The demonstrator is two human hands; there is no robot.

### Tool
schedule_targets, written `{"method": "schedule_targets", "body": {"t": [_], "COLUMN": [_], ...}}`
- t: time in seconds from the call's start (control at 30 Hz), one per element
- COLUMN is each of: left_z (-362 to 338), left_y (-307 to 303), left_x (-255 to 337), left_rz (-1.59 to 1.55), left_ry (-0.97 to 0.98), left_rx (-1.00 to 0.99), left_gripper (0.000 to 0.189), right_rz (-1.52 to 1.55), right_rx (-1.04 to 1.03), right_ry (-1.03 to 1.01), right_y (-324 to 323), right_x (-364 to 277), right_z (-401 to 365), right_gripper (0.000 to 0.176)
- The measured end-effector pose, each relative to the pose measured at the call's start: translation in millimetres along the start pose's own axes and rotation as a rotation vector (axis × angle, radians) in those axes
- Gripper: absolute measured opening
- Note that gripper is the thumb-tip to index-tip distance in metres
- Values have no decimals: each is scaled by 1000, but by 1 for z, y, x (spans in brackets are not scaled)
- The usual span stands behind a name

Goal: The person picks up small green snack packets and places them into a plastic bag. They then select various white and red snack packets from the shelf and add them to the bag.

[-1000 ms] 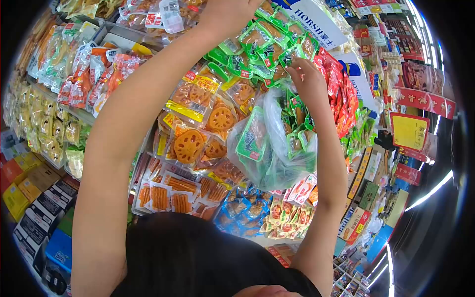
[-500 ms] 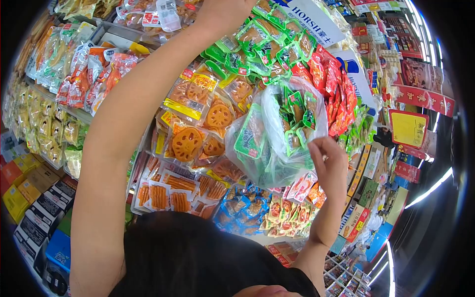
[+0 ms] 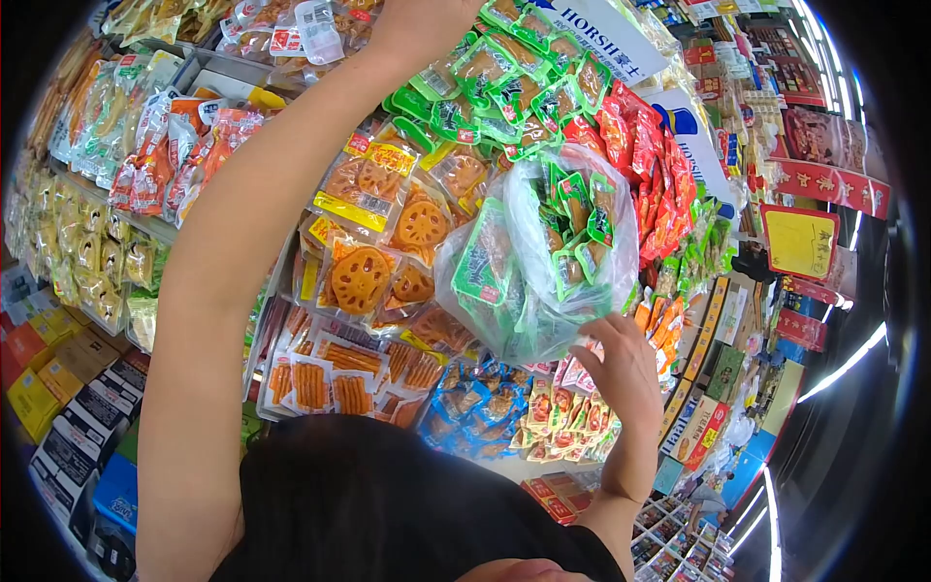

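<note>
A clear plastic bag (image 3: 475,315) holding green-edged snack packets (image 3: 582,209) rests on the display, its mouth open. My right hand (image 3: 626,369) is at the bag's lower right edge, fingers apart and nothing held; whether a fingertip touches the plastic is unclear. At the top edge, my left hand (image 3: 422,34) is beside the pile of green packets (image 3: 509,73), its fingers hidden or out of frame. Red packets (image 3: 645,145) lie right of this pile, and bagged lotus root slices (image 3: 364,276) lie left of the bag.
Stick-shaped snacks (image 3: 310,383), blue packets (image 3: 475,403) and small cream packets (image 3: 567,417) fill the nearer trays. White brand signs (image 3: 606,39) stand behind the piles. Boxes (image 3: 73,427) are stacked at the lower left. A yellow sign (image 3: 800,241) hangs at the right.
My right hand has moved down from the bag's right side to its lower right edge, and its fingers have spread. My left hand has shifted slightly left.
</note>
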State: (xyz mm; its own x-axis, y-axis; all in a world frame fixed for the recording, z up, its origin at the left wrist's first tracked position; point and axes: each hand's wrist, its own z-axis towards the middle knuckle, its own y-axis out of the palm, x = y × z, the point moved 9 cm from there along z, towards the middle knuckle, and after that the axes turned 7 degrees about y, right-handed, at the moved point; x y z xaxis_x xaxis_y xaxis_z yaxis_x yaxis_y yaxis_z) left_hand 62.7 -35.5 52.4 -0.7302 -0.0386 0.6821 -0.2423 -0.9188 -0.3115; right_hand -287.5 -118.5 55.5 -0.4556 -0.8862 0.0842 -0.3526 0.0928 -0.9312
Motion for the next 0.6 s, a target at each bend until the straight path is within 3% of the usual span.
{"method": "schedule_targets", "body": {"t": [0.07,0.1,0.27,0.33,0.6], "left_z": [0,0,-1,0,2], "left_y": [-1,0,-2,0,2], "left_x": [-1,-1,0,-1,-6], "left_rz": [0,-4,-5,-5,8], "left_ry": [0,12,41,-25,43], "left_rx": [6,3,27,-14,21], "left_gripper": [31,31,30,30,31], "right_rz": [176,175,127,126,203], "right_rx": [-251,-253,-42,-26,1], "right_ry": [73,73,109,119,148], "right_y": [26,30,20,19,42], "right_x": [9,10,10,8,27], "right_z": [-8,-10,-12,-14,-16], "right_gripper": [27,27,33,34,32]}}
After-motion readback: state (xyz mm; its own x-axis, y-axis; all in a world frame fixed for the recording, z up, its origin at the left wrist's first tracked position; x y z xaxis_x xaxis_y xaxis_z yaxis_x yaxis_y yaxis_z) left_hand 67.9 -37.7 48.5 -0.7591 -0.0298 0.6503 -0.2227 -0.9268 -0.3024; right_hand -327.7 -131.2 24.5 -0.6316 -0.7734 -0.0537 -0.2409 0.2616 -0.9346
